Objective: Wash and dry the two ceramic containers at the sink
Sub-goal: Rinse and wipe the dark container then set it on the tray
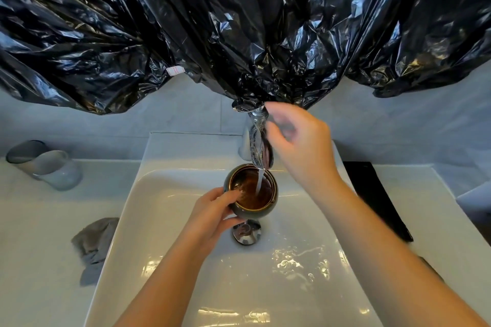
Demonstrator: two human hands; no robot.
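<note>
Black plastic sheet (239,21) hangs over the white surface (39,233) w/ sink (265,287). My left hand (212,216) grips the dark ceramic jar (251,190) under the running tap (259,141); right hand (300,146) loosely open by the tap, holding nothing. Still rinsing container 1; drying cloth (94,241) unused; 2nd container not clearly visible.

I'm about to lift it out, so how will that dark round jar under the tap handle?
The glazed jar is wet, so probably slippery. It is filling with water, so likely heavier. Its rounded body could roll if laid down.
</note>
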